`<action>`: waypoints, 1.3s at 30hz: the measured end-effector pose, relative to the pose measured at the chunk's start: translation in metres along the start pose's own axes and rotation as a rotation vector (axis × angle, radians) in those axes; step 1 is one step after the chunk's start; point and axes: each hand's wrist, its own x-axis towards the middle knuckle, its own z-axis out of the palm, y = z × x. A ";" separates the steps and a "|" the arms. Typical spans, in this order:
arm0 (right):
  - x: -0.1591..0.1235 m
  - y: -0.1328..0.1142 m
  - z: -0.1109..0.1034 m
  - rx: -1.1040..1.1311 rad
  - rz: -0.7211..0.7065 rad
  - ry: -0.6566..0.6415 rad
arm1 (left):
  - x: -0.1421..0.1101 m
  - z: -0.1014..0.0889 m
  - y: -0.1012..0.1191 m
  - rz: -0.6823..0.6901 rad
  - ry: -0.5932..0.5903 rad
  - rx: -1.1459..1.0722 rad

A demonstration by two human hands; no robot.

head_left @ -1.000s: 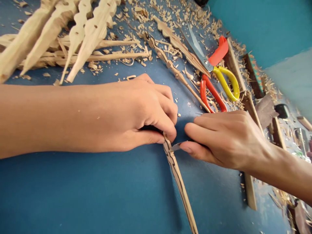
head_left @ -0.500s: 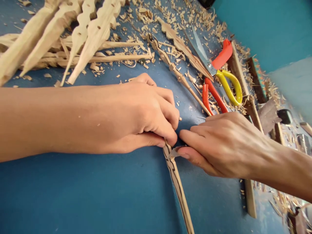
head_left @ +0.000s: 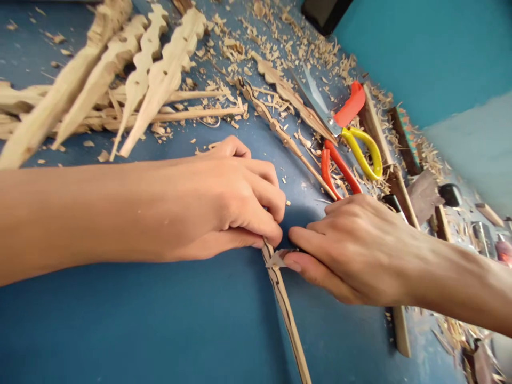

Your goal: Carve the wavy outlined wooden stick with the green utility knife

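Observation:
My left hand (head_left: 244,197) is closed round the upper end of a thin wooden stick (head_left: 288,314) marked with dark wavy lines. The stick slants down toward the bottom edge of the view. Fingers and thumb of my right hand (head_left: 340,250) pinch a small knife blade (head_left: 277,259), whose tip lies against the stick just below my left thumb. The rest of the knife is hidden inside my right hand.
Several carved wooden pieces (head_left: 160,80) lie at the upper left. Scissors (head_left: 320,106) and red-handled pliers (head_left: 340,165) rest beyond my right hand, near another marked stick (head_left: 276,128). Wood shavings (head_left: 276,26) cover the far part of the blue table (head_left: 140,320). Wooden strips (head_left: 376,122) stand at the right.
The view has shifted slightly, so the background sits lower and further left. The blade stays at nearly the same spot on the stick, its angle a little flatter. Both hands keep their grips.

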 end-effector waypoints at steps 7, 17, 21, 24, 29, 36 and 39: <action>-0.011 0.001 -0.002 0.039 -0.025 0.239 | -0.001 -0.003 0.004 -0.013 -0.048 -0.039; -0.016 -0.016 0.008 -0.110 -0.022 0.210 | -0.003 -0.008 0.002 -0.026 -0.106 -0.030; -0.014 -0.016 0.008 -0.082 -0.036 0.199 | -0.003 -0.006 0.001 -0.034 -0.111 -0.036; -0.013 -0.017 0.007 -0.090 -0.050 0.186 | -0.002 -0.004 0.002 -0.042 -0.104 -0.040; -0.013 -0.016 0.007 -0.179 -0.071 0.203 | 0.000 -0.005 0.004 -0.033 -0.088 -0.020; -0.003 -0.023 0.013 -0.300 0.073 0.224 | 0.001 -0.007 0.009 -0.062 -0.080 -0.031; -0.003 -0.024 0.014 -0.183 0.050 0.250 | 0.001 -0.005 0.008 -0.059 -0.074 -0.049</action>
